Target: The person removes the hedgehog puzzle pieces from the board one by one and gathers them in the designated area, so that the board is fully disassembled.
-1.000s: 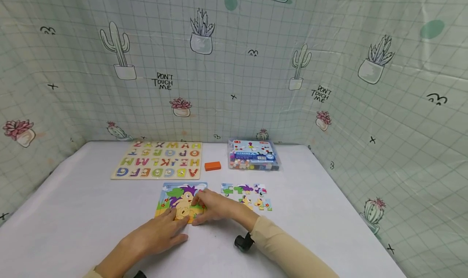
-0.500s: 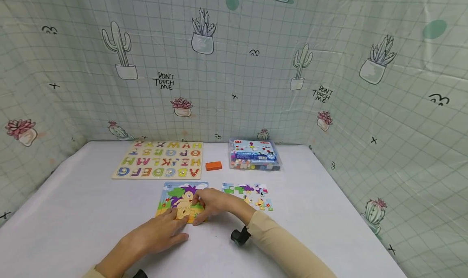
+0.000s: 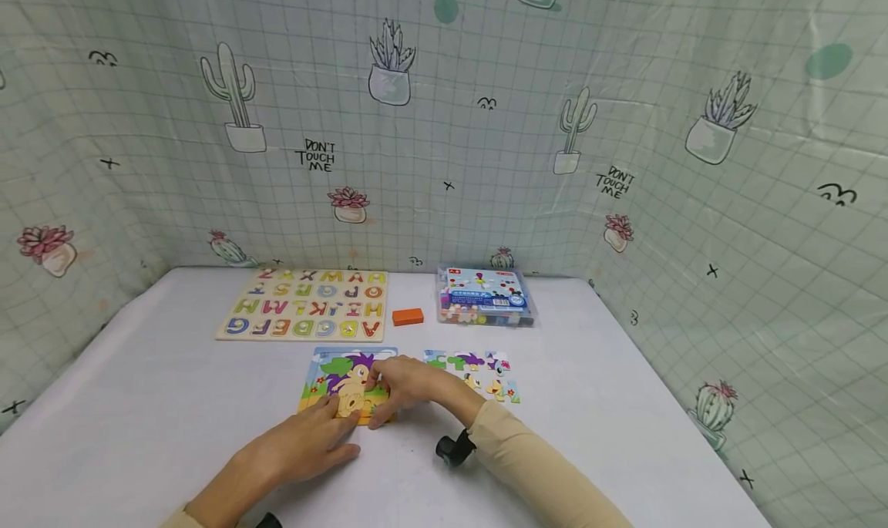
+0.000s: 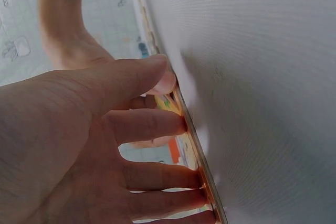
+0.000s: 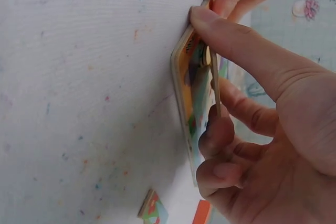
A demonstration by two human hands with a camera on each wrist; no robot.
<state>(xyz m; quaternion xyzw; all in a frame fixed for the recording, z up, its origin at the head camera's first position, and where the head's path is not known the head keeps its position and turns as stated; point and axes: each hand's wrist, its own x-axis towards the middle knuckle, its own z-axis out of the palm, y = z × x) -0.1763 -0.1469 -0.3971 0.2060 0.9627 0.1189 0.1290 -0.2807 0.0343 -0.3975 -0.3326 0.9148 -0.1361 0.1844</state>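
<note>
Wooden hedgehog puzzle (image 3: 355,350): flat on white cloth (image 3: 555,443), under the left fingertips.
Left hand (image 3: 301,442): fingers straight, slightly spread, tips touching the puzzle's near edge.
Right hand (image 3: 404,381): thumb and curled fingers pinching a thin puzzle piece (image 5: 216,80), tilted over the puzzle.
Loose pieces (image 3: 472,361): to the right of the right fingers.
Orange block (image 3: 408,317): beyond the right fingers.
Letter board (image 3: 300,339): beyond the left fingertips.
</note>
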